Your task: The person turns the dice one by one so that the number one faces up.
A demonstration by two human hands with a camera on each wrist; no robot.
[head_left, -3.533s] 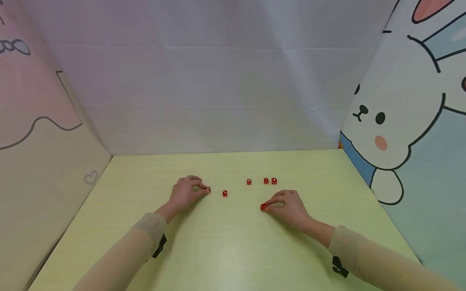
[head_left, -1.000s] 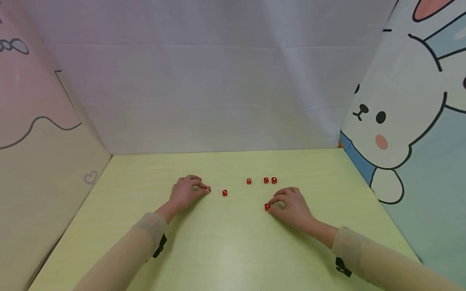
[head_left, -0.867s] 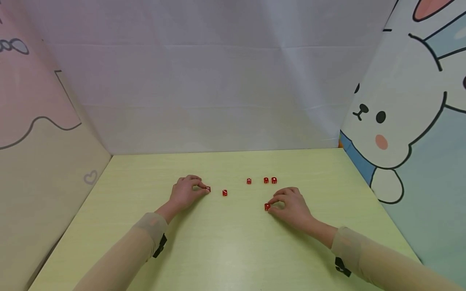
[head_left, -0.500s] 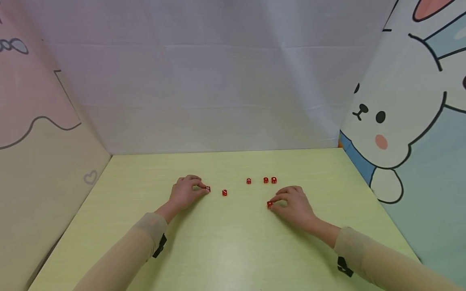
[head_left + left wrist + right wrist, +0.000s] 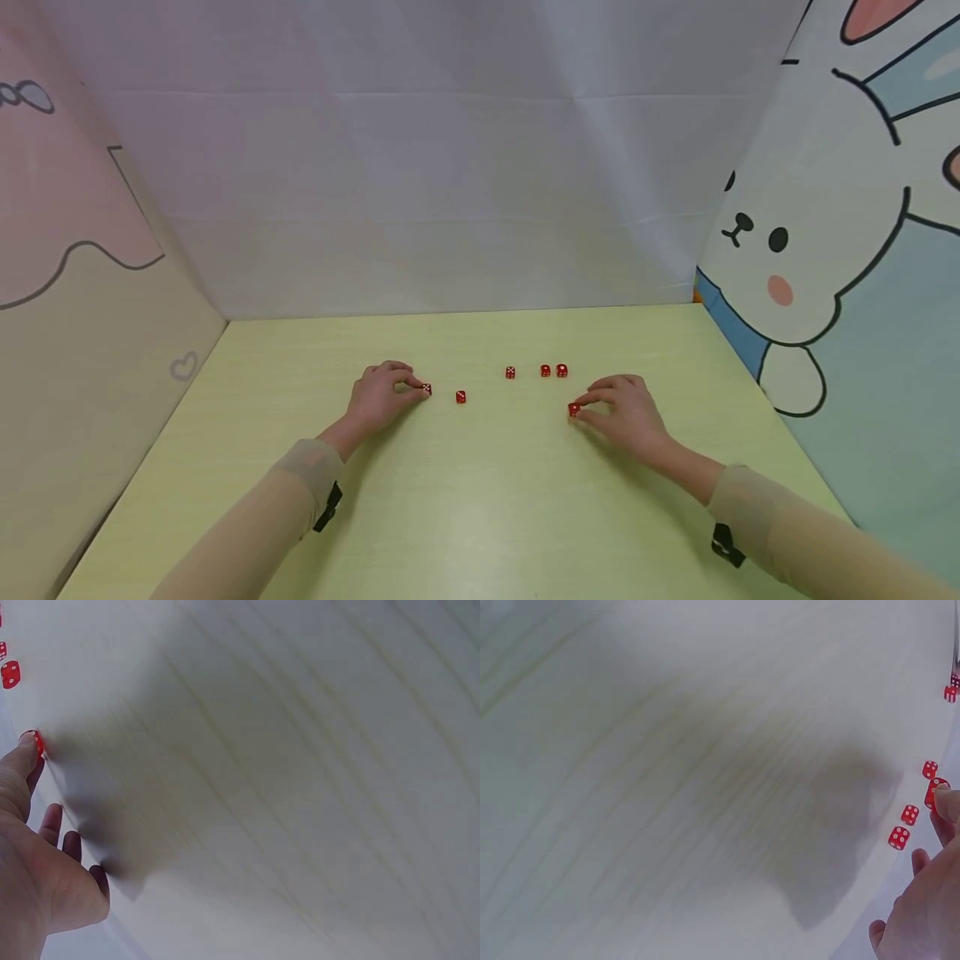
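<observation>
My left hand (image 5: 380,398) pinches a red die (image 5: 427,389) with white pips between thumb and fingers, at the tabletop left of centre. In the left wrist view that die (image 5: 34,742) sits under the thumb tip, partly covered. A second die (image 5: 461,397) lies a little to its right. My right hand (image 5: 626,412) pinches another red die (image 5: 573,409) by thumb and forefinger, in front of a pair of dice. The right wrist view has this die (image 5: 936,793) partly behind the thumb. Whether it touches the table is hard to tell.
Farther back on the pale wooden table (image 5: 465,500) lie a single die (image 5: 510,372) and a close pair, a left one (image 5: 545,370) and a right one (image 5: 562,371). A white sheet (image 5: 450,208) rises behind the table. Printed panels stand at both sides.
My right hand has moved right and slightly away from me, taking its pinched die along; the die has turned in the fingers. The left hand and the lying dice stay in place.
</observation>
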